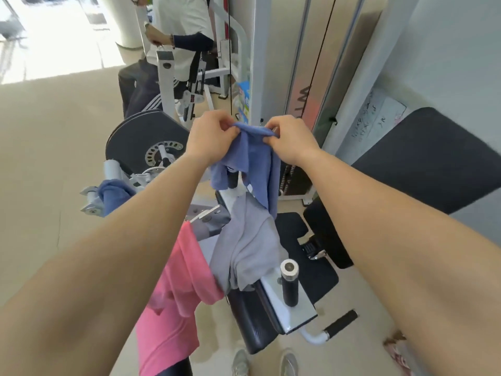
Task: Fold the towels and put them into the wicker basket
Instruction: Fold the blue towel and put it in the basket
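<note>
Blue towel (254, 164): is hanging above the machine seat (322, 280).
Left hand (208, 137): fingers are pinching its top edge.
Right hand (290, 143): fingers are pinching the same edge.
Grey towel (246, 240), pink towel (179, 294): are lying draped over the seat.

At twelve o'clock the top edge cuts off a person (173, 36). The pink towel (173, 308) runs off the bottom edge at seven o'clock. Handwriting on the sheet (376, 118) at two o'clock is too small to read. At nine o'clock the left forearm (135, 226) hides part of a draped blue towel (113, 191).
</note>
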`<state>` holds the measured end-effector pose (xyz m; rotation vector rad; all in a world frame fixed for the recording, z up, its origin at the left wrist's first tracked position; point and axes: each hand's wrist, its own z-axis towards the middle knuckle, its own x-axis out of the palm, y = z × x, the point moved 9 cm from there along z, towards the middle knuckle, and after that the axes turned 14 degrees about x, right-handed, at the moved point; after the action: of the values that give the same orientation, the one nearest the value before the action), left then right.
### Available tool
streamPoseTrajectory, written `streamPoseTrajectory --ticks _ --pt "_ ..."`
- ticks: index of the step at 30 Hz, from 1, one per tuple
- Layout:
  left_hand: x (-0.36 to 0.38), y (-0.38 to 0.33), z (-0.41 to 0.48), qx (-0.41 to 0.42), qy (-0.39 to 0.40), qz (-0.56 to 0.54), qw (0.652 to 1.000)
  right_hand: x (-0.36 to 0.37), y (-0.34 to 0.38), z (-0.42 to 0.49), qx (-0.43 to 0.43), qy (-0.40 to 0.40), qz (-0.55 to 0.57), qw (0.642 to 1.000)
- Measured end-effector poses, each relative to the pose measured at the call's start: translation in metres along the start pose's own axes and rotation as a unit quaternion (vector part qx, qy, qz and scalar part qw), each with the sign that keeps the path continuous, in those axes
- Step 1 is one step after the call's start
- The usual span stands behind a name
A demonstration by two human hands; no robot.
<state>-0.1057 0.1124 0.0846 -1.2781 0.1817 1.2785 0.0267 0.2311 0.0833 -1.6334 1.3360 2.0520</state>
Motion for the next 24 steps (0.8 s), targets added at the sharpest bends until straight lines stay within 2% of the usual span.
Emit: streamPoseTrajectory --ticks 5,10,16,24 --pt "0.023 -0.068 0.020 0.066 0.031 -0.029 0.997 -0.072 -0.037 -0.018 0.041 -0.058 -0.007 0.997" --pt "0.082 -0.153 0.021 0.125 0.090 -0.046 0.987 -0.127 -0.110 -0.069 0.096 -0.061 -0.023 0.993" --pt "0.187 -0.285 -0.019 0.210 0.189 -0.072 0.957 -0.182 -0.243 -0.169 0.206 -0.075 -0.025 0.975" --pt "0.349 -0.475 -0.153 0.284 0.329 -0.116 0.893 -0.235 -0.453 -0.373 0.382 -0.086 -0.003 0.920"
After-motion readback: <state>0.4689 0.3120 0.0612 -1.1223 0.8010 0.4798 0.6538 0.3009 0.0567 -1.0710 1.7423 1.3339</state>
